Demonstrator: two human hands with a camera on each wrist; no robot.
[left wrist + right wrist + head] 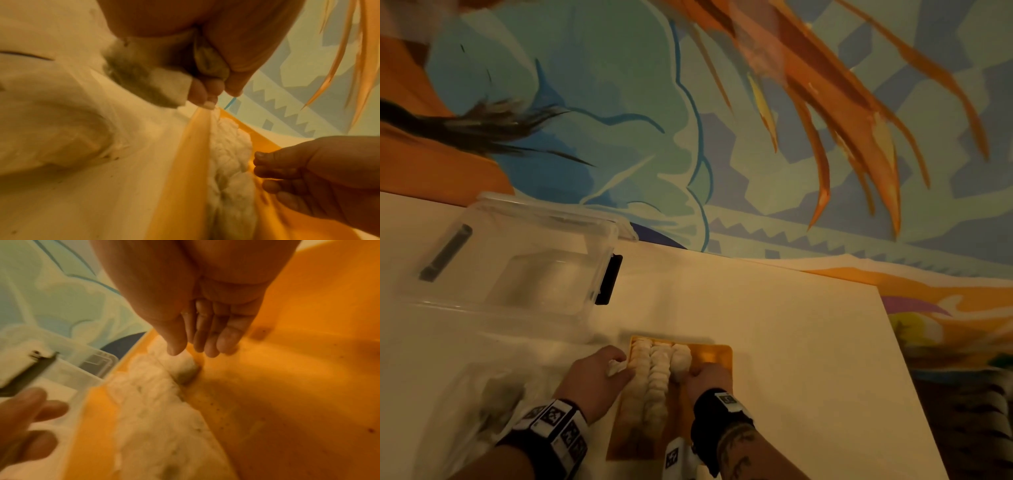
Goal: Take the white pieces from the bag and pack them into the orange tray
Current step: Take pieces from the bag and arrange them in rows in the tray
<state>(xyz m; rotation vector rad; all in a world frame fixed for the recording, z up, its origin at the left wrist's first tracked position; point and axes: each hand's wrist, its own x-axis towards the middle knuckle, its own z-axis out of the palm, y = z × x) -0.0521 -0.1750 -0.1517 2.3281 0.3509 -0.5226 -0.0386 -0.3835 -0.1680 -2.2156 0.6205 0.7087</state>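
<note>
The orange tray [717, 356] lies at the near middle of the table, with two long rows of white pieces [650, 377] and the start of a third row. My left hand [618, 363] sits at the tray's left rim and grips one white piece [164, 86] in curled fingers. My right hand [693, 371] is over the tray, its straight fingers [222, 344] pointing down at the third-row piece [185, 368], at or just above it. The clear bag [482, 404] lies at the near left with white pieces inside.
A clear plastic box [517, 260] with a black latch stands at the back left, a dark stick inside it. The white table's right edge [893, 342] runs close to the tray's right. A painted wall rises behind.
</note>
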